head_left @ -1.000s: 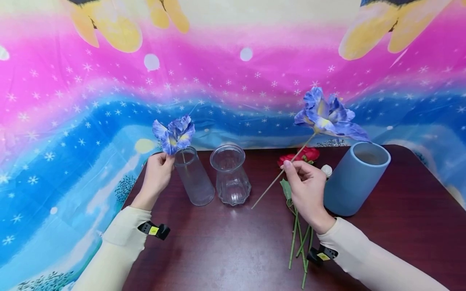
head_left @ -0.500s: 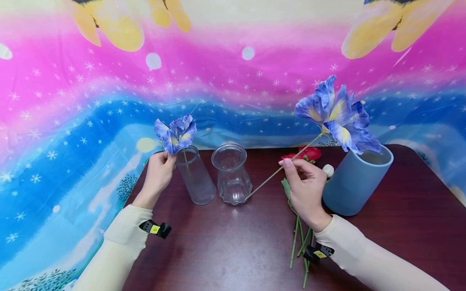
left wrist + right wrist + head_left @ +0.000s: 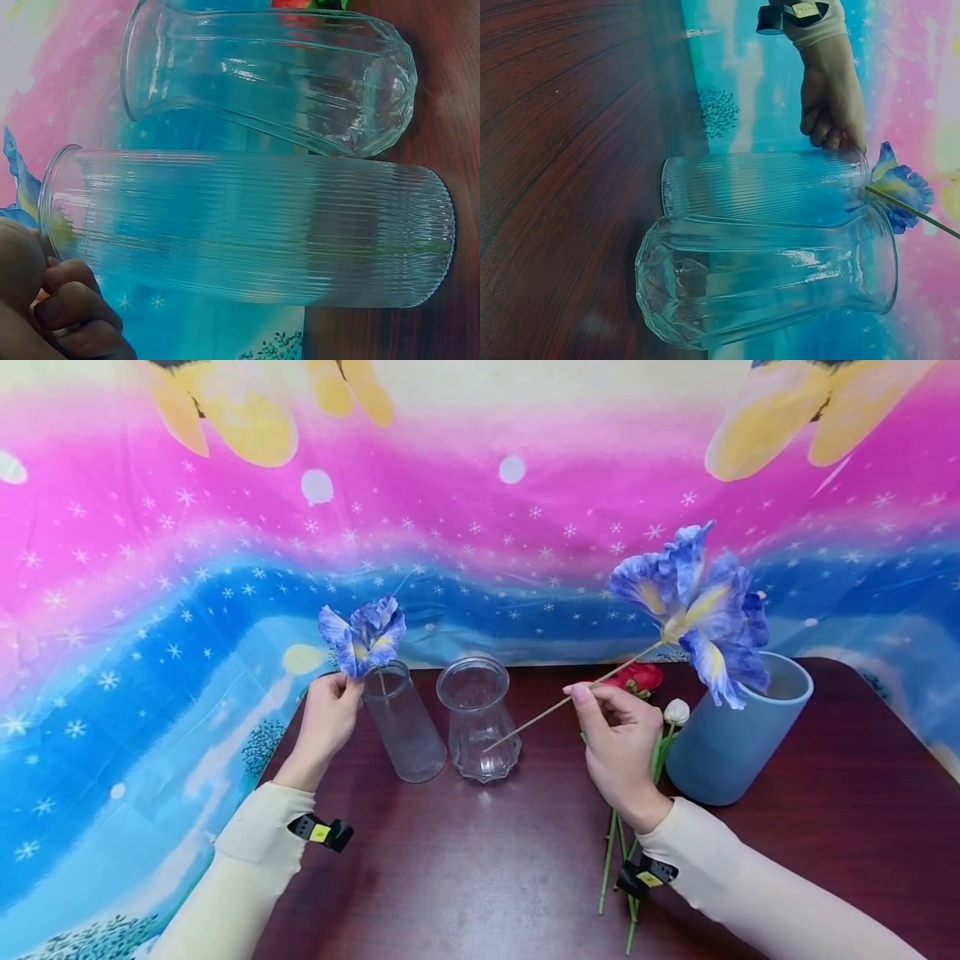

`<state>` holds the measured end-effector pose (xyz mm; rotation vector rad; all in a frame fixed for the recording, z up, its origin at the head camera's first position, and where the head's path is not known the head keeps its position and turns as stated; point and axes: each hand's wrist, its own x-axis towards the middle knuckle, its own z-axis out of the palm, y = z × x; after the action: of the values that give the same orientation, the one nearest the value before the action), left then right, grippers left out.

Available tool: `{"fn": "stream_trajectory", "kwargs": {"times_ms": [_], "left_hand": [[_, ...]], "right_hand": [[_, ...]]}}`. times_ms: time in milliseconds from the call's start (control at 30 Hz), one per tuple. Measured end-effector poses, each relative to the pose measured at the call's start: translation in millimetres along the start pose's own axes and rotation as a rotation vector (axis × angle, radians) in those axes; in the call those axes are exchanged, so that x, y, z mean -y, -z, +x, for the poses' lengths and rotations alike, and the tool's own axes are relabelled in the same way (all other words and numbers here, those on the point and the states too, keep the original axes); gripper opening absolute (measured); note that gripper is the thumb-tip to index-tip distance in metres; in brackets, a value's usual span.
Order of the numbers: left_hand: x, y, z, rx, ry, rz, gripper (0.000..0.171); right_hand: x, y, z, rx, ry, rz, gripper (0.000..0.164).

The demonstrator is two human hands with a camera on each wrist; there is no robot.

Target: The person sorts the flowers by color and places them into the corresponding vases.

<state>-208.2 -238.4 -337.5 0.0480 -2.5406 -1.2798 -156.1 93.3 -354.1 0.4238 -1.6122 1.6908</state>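
At the left, a blue iris (image 3: 363, 633) stands in a tall ribbed glass vase (image 3: 408, 739), its stem showing through the glass. My left hand (image 3: 326, 718) pinches that vase's rim, fingers curled just below the bloom. My right hand (image 3: 622, 743) holds a second, larger-looking blue iris (image 3: 693, 610) by its thin stem between thumb and fingers. This stem slants down to the left and its end overlaps the flared glass vase (image 3: 480, 718) in the head view. In the right wrist view, the stem (image 3: 911, 208) crosses near the vase mouths; the right hand is out of that picture.
A blue-grey vase (image 3: 738, 743) stands at the right. Beside it lie a red flower (image 3: 641, 677), a white bud (image 3: 677, 712) and several green stems (image 3: 607, 868), partly behind the right hand. A patterned cloth (image 3: 465, 527) hangs behind the dark wooden table (image 3: 450, 877).
The right hand has shifted slightly left with its iris. The stem's lower end has moved left and up, over the flared vase, and the bloom has turned. The left hand has stayed in place.
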Motion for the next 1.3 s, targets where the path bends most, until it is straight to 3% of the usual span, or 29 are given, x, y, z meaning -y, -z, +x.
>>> {"fn": "stream_trajectory", "kwargs": {"times_ms": [233,1300], "left_hand": [[-1.0,-0.6,-1.2,0.004,-0.005,-0.011,0.044],[0.4,0.1,-1.0,0.009,-0.015,-0.017,0.045]], "right_hand": [[4.0,-5.5,2.3,0.012,-0.039,0.019,0.012],[21.1,-46.8,17.8,0.128,0.043,0.107,0.007]]}}
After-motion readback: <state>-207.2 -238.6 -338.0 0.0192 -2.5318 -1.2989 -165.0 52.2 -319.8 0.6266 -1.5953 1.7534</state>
